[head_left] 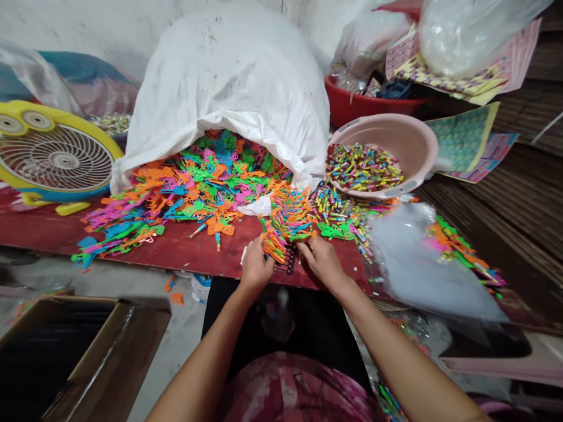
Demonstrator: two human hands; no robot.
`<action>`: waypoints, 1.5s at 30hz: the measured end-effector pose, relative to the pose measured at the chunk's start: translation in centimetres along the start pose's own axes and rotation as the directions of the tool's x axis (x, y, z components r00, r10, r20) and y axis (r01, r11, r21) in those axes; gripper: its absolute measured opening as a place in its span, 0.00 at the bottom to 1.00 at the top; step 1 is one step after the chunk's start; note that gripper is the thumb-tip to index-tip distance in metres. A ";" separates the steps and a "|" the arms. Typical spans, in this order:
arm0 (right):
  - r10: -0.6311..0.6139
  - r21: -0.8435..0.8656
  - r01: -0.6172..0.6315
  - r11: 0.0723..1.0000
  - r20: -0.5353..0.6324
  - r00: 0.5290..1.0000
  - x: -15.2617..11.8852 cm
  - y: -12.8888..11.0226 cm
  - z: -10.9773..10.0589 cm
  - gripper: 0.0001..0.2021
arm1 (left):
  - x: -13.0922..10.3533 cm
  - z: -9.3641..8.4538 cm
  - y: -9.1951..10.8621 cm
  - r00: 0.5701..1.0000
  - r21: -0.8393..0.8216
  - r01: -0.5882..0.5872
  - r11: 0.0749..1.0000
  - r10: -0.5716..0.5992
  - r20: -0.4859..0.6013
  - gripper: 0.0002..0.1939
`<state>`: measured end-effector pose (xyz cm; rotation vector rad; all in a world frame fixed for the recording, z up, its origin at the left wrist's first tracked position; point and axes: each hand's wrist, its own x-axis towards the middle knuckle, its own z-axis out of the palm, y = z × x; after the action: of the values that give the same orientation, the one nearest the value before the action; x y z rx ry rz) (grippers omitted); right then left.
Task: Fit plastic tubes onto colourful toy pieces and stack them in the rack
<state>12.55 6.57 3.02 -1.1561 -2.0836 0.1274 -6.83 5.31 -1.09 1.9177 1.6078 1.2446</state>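
Observation:
In front of me at the table's near edge lies a black plastic rack (289, 261) with ring-shaped holes, mostly covered by small orange, green, blue and pink plastic pieces (290, 214). My left hand (256, 262) is closed on the rack's left edge. At the right edge my right hand (323, 262) has its thumb and fingers bent in, also gripping the rack; a bit of orange shows by its fingertip. Beyond, a large white sack (237, 70) spills a heap of bright plastic pieces (215, 181), some butterfly-shaped, onto the red tabletop (176, 249).
A pink basin (416, 146) of small colourful tubes stands right, with more tubes spilled beside it. Clear plastic bags (409, 258) lie at the right. A yellow fan (61, 158) stands left. Below left is an open cardboard box (127, 346); a red tub (352, 105) sits behind.

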 end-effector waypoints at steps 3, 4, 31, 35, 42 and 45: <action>-0.041 -0.074 0.046 0.996 0.067 0.997 0.2 0.0 -0.2 0.14 | 0.4 -0.4 -0.2 0.999 -0.034 -0.022 0.999 0.023 0.039 0.17; -0.048 -0.093 0.057 0.994 0.089 0.995 0.3 0.0 -0.2 0.14 | 0.5 -0.6 -0.3 0.998 -0.046 -0.027 0.999 0.030 0.054 0.16; 0.447 0.479 -0.378 0.792 -0.033 0.894 -2.2 -1.1 2.9 0.07 | -1.4 -1.3 -0.1 0.995 0.020 0.060 0.998 -0.058 -0.078 0.19; 0.368 0.325 -0.309 0.894 -0.135 0.920 -1.7 -1.6 3.1 0.04 | -2.2 -1.7 0.1 1.000 0.163 -0.005 0.987 0.009 -0.028 0.04; 0.287 0.226 -0.265 0.938 -0.072 0.955 -2.5 -0.8 1.6 0.09 | -1.7 -1.6 -0.3 0.997 0.303 -0.044 0.952 0.059 -0.040 0.06; 0.307 0.015 -0.308 0.951 -0.122 0.944 -3.0 1.7 -1.8 0.10 | -1.7 -1.5 -0.3 0.996 0.362 -0.057 0.931 0.079 -0.046 0.08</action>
<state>15.90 4.85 1.98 -1.4500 -1.7853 0.1941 -8.12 3.50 -1.17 2.1857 1.9269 1.0996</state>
